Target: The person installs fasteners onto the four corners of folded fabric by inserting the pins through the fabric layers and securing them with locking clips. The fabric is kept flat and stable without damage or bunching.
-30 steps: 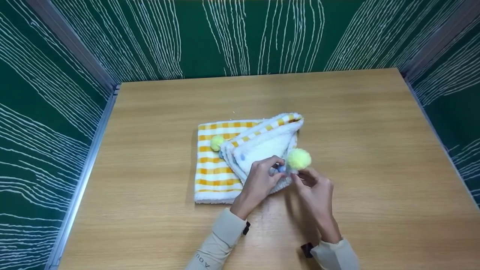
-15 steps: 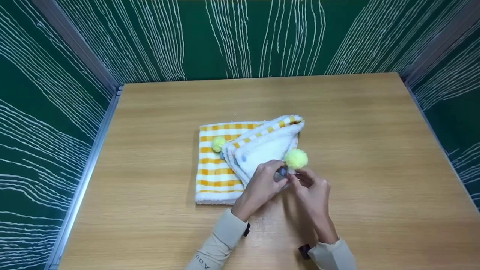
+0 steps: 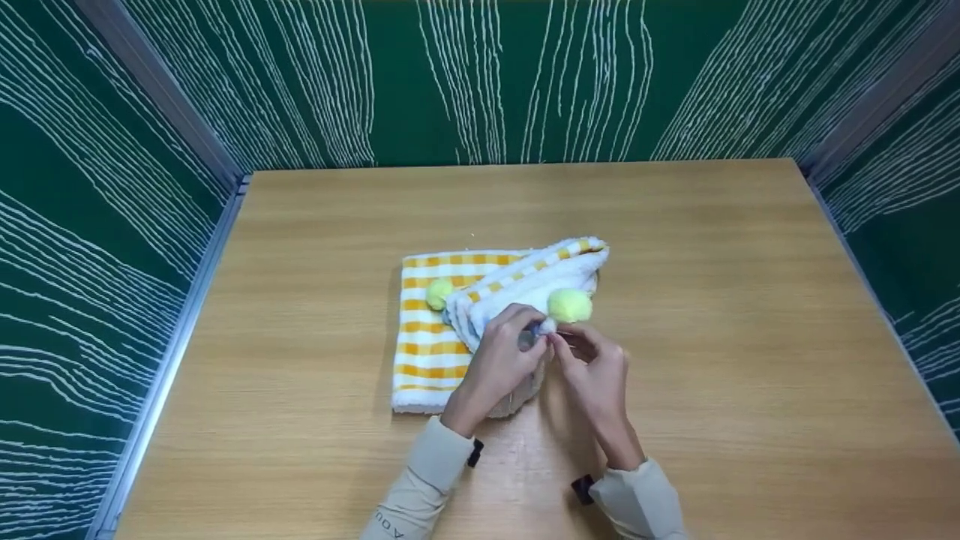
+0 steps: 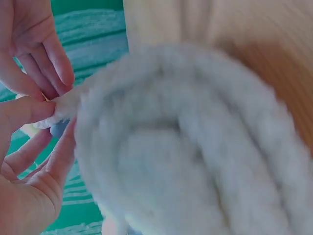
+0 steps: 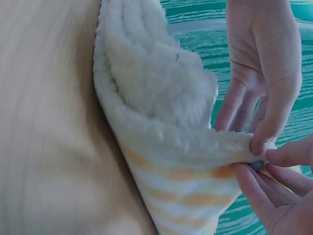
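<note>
A folded yellow-and-white checked cloth [image 3: 431, 349] with white fleece lining lies on the table. One layer is turned back diagonally, and its near corner is lifted. A yellow pom-pom [image 3: 570, 306] hangs at this corner; another pom-pom [image 3: 439, 294] rests on the checked side. My left hand [image 3: 499, 360] pinches the lifted fleece edge between thumb and fingers. Opposite it, my right hand [image 3: 600, 375] pinches the same edge just below the pom-pom. A small blue-grey round piece, perhaps a button [image 5: 256, 165], shows between the fingertips in the right wrist view. Fingers partly hide it.
The cloth sits near the middle of a wooden table [image 3: 300, 315]. Green panels [image 3: 405, 82] with white wavy lines stand behind and at both sides. A metal rail [image 3: 169, 360] runs along the left table edge. Black wrist cameras [image 3: 582, 489] sit at the sleeves.
Both hands have moved left, carrying the held edge and its pom-pom over the cloth. The turned-back layer is now more bunched, and its underside shows below the left hand.
</note>
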Motion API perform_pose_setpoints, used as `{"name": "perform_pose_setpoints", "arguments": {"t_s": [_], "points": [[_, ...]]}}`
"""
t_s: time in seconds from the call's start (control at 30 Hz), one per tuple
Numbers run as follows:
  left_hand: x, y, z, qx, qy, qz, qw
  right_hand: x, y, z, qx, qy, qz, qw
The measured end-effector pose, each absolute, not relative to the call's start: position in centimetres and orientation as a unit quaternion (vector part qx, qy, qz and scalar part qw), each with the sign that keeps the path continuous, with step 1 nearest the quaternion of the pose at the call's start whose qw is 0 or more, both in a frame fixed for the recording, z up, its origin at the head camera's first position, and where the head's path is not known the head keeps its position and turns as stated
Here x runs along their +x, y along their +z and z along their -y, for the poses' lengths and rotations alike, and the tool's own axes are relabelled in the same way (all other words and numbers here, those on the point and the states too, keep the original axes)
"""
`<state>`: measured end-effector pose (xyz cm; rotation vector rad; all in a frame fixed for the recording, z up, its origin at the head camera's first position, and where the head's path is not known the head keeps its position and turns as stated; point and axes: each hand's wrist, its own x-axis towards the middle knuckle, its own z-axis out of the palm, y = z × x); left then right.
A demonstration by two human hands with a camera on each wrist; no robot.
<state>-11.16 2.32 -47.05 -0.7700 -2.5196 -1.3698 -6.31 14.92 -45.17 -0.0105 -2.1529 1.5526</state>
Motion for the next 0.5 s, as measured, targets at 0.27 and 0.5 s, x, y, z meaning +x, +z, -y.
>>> {"name": "perform_pose_setpoints", "arguments": {"t_s": [0.27,0.5], "points": [[-12.1,-47.4,0.3,-0.194,-0.471,0.853,0.115,-8.9,-47.9,-13.1,0.033,0.581,0.787,0.206],[-12.4,-48.3,1.7,-0.172,-0.486,0.846,0.136,-9.6,-49.0,-12.4,0.035,0.555,0.818,0.148]]}}
